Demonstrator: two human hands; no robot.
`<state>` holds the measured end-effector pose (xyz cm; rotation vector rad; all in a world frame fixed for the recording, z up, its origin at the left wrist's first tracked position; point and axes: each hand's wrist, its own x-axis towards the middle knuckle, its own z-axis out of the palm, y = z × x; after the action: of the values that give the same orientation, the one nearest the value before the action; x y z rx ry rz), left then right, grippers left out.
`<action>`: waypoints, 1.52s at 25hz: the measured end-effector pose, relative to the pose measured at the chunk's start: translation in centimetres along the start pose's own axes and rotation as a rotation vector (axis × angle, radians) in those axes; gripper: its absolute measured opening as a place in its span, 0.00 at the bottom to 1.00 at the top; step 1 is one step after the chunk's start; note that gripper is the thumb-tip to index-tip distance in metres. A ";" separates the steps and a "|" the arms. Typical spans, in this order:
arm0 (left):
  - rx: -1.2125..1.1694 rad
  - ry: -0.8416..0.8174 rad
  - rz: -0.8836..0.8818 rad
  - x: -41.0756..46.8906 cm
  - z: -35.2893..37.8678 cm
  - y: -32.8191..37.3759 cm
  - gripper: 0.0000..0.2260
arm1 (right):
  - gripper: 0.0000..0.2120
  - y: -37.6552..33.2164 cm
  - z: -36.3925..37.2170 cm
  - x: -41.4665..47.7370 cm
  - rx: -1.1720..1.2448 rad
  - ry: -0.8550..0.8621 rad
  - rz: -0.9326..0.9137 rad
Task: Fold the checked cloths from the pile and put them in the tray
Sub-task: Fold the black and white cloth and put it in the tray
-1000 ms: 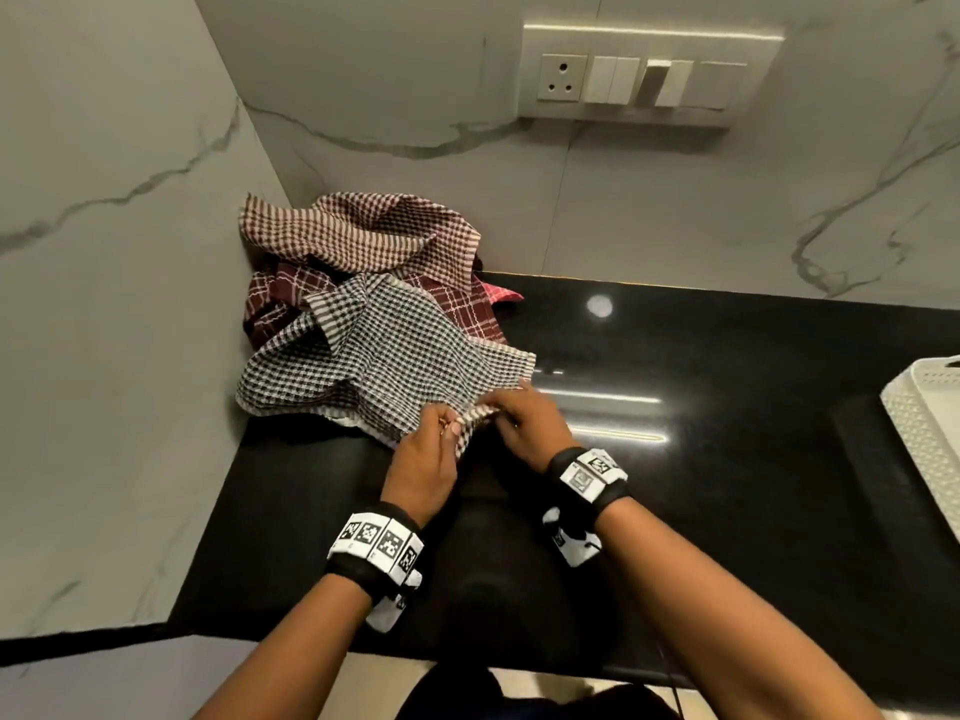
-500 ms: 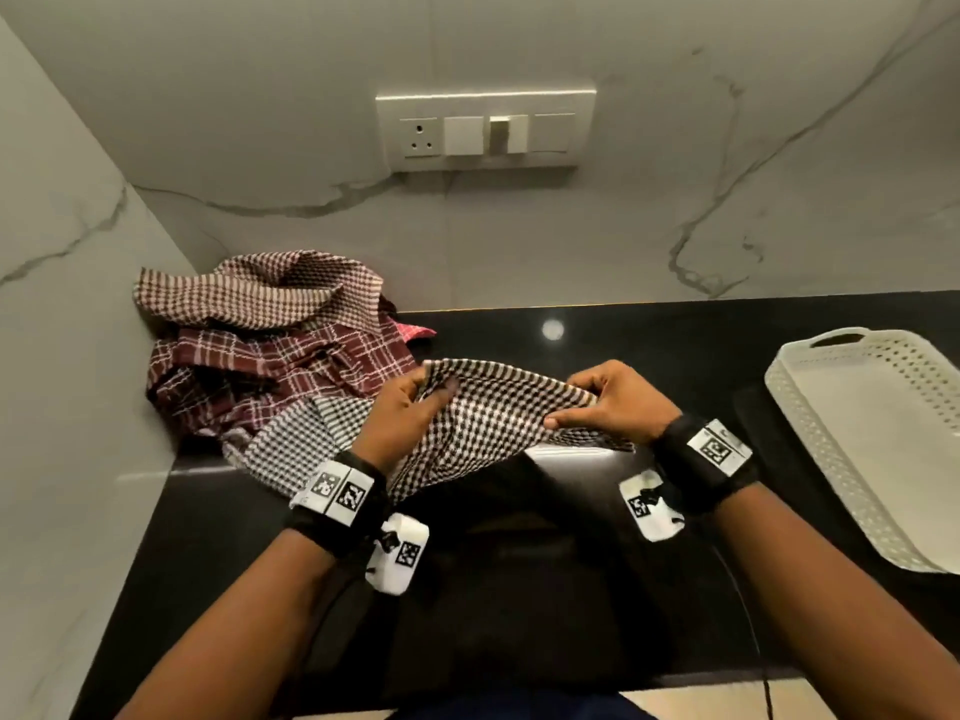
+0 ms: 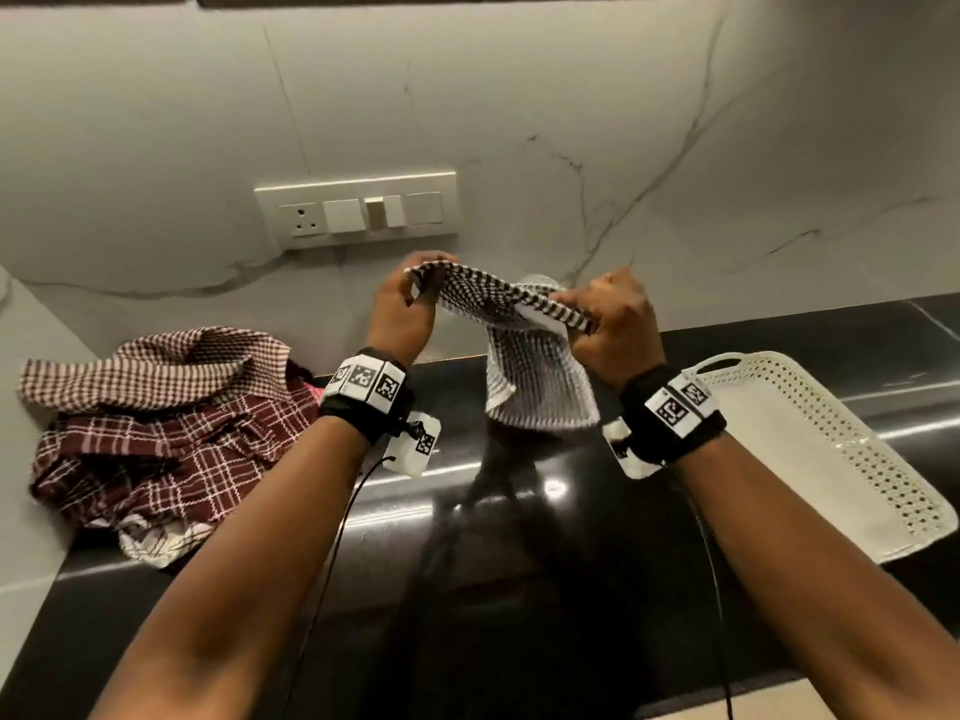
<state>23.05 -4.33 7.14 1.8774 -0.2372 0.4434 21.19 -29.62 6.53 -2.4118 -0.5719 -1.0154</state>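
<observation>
At nine o'clock the pile (image 3: 156,433) of red checked cloths lies on the counter (image 3: 519,589). Up at twelve, the left hand (image 3: 402,317) pinches the black-and-white cloth (image 3: 530,376), and the right hand (image 3: 613,330) pinches its other end. It is not folded yet. At three o'clock the tray (image 3: 779,449) has no cloth in it.

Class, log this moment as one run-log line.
left hand: pinches cloth | right hand: pinches cloth | cloth: held up, hanging | pile: counter, left | tray: counter, right

Home kitchen: glossy black countertop (image 3: 519,589), marble-look wall (image 3: 519,96), switch-and-socket plate (image 3: 356,210) above counter.
</observation>
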 end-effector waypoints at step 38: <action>0.397 -1.108 -0.740 -15.7 -2.1 -11.7 0.25 | 0.24 -2.6 4.8 -13.5 0.210 -1.613 0.328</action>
<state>12.74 0.85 -8.87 2.2469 -0.1564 -1.1585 13.82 -27.46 -5.83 -2.4970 -0.6101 1.2481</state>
